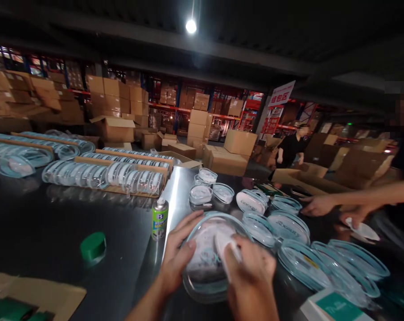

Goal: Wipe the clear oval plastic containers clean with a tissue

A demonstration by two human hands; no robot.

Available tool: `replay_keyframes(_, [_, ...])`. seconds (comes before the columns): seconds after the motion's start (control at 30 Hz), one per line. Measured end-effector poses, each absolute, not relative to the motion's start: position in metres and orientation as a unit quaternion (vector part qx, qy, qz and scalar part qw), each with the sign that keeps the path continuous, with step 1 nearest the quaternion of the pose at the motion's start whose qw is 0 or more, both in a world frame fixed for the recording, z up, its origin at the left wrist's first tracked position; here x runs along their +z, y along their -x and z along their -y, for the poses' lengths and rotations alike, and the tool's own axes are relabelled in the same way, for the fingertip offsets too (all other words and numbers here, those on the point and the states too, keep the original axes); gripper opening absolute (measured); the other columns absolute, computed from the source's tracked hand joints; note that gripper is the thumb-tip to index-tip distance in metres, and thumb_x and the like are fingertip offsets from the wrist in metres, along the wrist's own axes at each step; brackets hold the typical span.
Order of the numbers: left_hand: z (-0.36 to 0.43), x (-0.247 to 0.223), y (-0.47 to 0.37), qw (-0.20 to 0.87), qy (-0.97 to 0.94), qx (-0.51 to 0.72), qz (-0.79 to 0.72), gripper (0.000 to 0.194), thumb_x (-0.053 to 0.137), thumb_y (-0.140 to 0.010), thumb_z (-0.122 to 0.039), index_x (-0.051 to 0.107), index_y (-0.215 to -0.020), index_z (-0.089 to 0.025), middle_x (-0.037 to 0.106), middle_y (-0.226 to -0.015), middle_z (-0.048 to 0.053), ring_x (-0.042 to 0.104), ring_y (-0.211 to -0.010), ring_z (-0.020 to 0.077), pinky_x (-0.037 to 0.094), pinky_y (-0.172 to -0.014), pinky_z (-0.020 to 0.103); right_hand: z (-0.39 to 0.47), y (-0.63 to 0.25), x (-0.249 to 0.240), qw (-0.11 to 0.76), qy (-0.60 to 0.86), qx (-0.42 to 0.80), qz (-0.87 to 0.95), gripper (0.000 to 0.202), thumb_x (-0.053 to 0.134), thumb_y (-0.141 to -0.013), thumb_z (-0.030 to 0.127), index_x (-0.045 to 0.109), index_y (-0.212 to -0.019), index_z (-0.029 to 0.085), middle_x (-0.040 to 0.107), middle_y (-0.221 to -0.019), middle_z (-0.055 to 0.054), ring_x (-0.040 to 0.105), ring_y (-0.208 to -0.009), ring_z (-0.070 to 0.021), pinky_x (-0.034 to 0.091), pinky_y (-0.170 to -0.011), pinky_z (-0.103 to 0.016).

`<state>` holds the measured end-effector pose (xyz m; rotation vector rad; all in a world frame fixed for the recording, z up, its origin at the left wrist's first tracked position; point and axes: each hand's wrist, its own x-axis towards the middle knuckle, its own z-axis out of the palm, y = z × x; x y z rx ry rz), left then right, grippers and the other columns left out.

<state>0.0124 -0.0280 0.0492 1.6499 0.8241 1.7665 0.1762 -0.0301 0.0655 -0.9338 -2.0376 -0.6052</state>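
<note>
My left hand grips the left rim of a clear plastic pouch with teal trim and teal lettering, thumb on its face. My right hand is closed around a white wipe, which presses on the front of the pouch; motion blurs this hand somewhat. Left of the pouch stands a green spray can with a white nozzle. More teal-rimmed clear pouches lie to the right, a few marked with lettering. Another small group of pouches sits just beyond my hands.
Rows of clear pouches in cardboard trays fill the back left. A green tape roll and a cardboard piece lie at left. A white-and-teal box is front right. A co-worker's hand holds a white item.
</note>
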Motion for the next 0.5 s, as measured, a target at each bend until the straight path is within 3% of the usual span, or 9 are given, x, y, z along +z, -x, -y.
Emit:
replay_keyframes(0.1, [0.027,0.048,-0.014,0.296,-0.616,0.661,-0.311,0.046,0.048,-0.087,-0.042,0.065,-0.125,-0.025,0.054,-0.141,0.005,0.043,-0.133,0.0318,0.028,-0.113,0.042,0.031,-0.176,0.063,0.401,0.4,-0.255,0.783,0.034,0.039,-0.076,0.0,0.055,-0.101,0.018,0.053,-0.104,-0.011,0.05,-0.091,-0.0258,0.034,-0.079,-0.042])
replay_keyframes(0.2, [0.026,0.047,-0.015,0.306,-0.613,0.665,-0.296,0.044,0.047,-0.087,-0.042,0.066,-0.124,-0.025,0.056,-0.139,0.005,0.044,-0.132,0.0316,0.029,-0.113,0.042,0.029,-0.177,0.061,0.427,0.327,-0.228,0.812,0.032,0.04,-0.076,0.002,0.055,-0.096,0.021,0.054,-0.104,-0.008,0.051,-0.09,-0.0229,0.034,-0.083,-0.041])
replay_keyframes(0.37, [0.025,0.045,-0.016,0.297,-0.623,0.658,-0.301,0.046,0.048,-0.087,-0.043,0.066,-0.125,-0.024,0.056,-0.14,0.005,0.044,-0.132,0.0321,0.029,-0.113,0.042,0.024,-0.178,0.065,0.416,0.367,-0.244,0.796,0.035,0.042,-0.07,0.004,0.055,-0.099,0.019,0.053,-0.103,-0.009,0.051,-0.09,-0.0235,0.034,-0.079,-0.039])
replay_keyframes(0.5, [0.02,0.043,-0.014,0.329,-0.588,0.685,-0.278,0.046,0.047,-0.087,-0.043,0.068,-0.121,-0.02,0.06,-0.136,0.007,0.048,-0.129,0.0337,0.031,-0.113,0.044,0.039,-0.167,0.052,0.441,0.271,-0.187,0.835,0.019,0.047,-0.08,0.007,0.056,-0.085,0.023,0.058,-0.091,-0.001,0.054,-0.078,-0.0163,0.036,-0.081,-0.036])
